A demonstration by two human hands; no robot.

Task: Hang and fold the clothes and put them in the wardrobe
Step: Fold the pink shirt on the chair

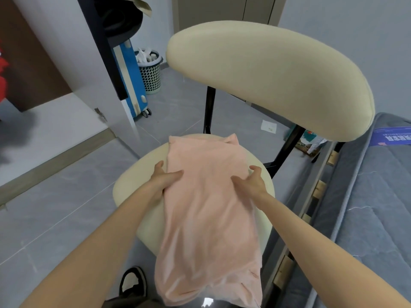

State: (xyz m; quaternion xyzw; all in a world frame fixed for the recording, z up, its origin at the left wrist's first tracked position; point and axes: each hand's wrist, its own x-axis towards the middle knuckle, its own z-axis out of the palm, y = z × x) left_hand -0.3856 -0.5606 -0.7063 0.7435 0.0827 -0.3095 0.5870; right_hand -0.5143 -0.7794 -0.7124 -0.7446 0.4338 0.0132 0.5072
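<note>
One pink garment (pixel 206 207) is lying lengthwise on the one chair's seat (pixel 131 185), its near end hanging over the front edge and bare cream showing along both side edges. The two hands are working apart: the left hand (pixel 165 177) is pressing its fingers on the cloth's left edge, and the right hand (pixel 251 178) is curling round the right edge. Open floor (pixel 55 207) is lying left of the seat, with a mattress (pixel 378 218) crowding the right.
</note>
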